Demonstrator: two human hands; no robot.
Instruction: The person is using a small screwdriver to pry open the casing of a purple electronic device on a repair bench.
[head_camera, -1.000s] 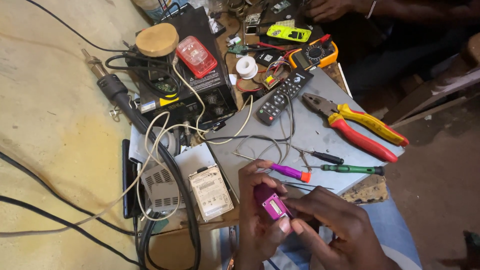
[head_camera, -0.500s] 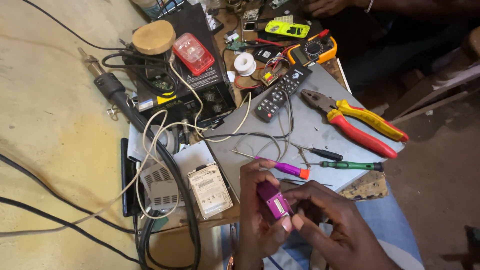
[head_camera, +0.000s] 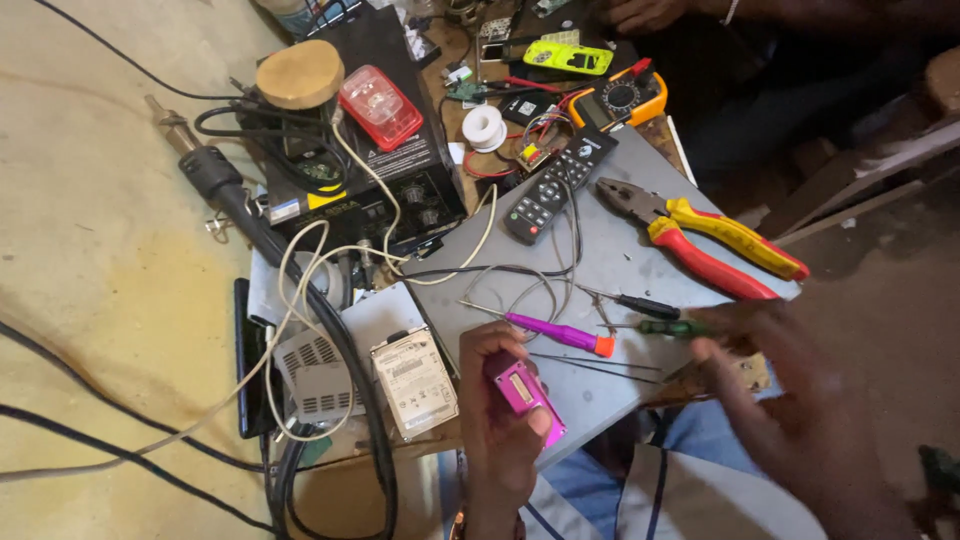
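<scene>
The small pink gadget (head_camera: 524, 393), held half a second ago between both hands, is now gripped by the left hand (head_camera: 500, 420) alone at the near edge of the grey board (head_camera: 620, 250), while the right hand (head_camera: 790, 400) has been drawn away, blurred and spread open, toward the green-handled screwdriver (head_camera: 672, 327). Open room is found only on the bare board between the purple screwdriver (head_camera: 560, 333) and the red-and-yellow pliers (head_camera: 705, 238), the far side being crowded by the remote control (head_camera: 558, 185)
</scene>
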